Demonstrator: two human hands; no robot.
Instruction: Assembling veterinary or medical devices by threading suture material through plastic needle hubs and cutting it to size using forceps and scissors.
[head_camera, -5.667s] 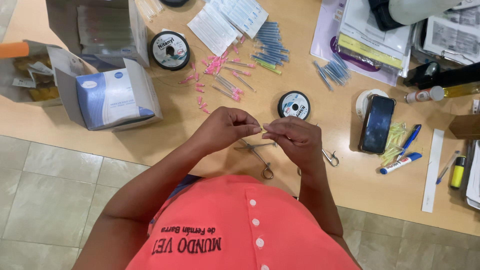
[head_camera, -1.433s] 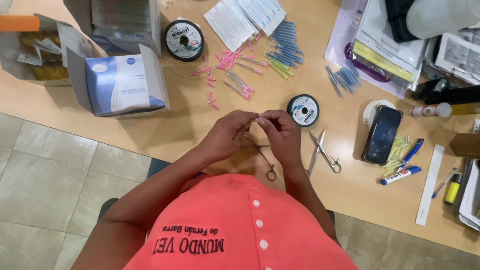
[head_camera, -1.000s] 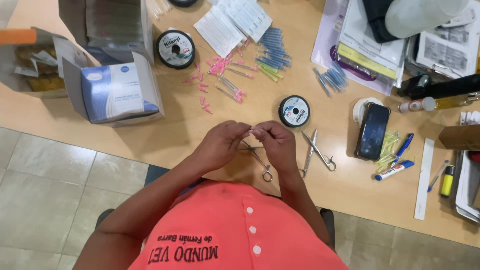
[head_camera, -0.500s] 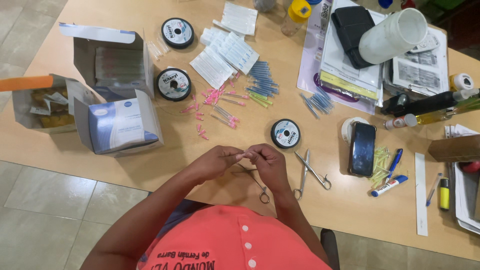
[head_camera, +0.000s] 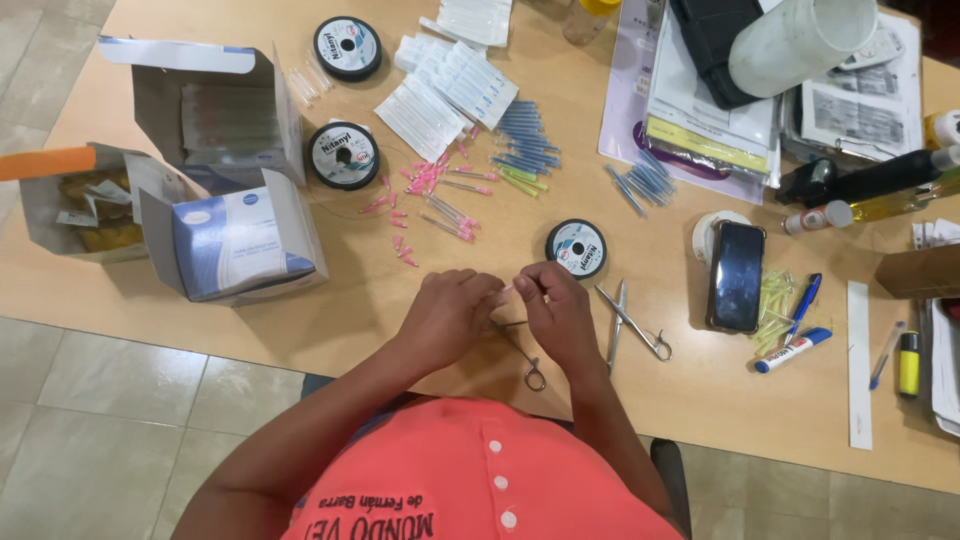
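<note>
Both hands meet just above the near edge of the wooden desk (head_camera: 300, 330). The left hand (head_camera: 450, 315) and the right hand (head_camera: 558, 312) each press their fingertips together on a small pale pink piece (head_camera: 508, 289) held between them; it looks like one of the pink-hubbed needle tips, though it is too small to tell for sure. So each grip is pinching that piece, thumbs and forefingers nearly touching across the gap. Under the hands lie thin metal forceps (head_camera: 528, 362), its ring handle showing toward the person. Just right of the right hand lie open scissors (head_camera: 632, 322), and just beyond it a black spool of line (head_camera: 577, 248). Farther out, loose pink needle tips (head_camera: 425, 200) are scattered beside a row of blue ones (head_camera: 527, 140). A dark phone (head_camera: 737, 277) rests face up, well to the right.
</note>
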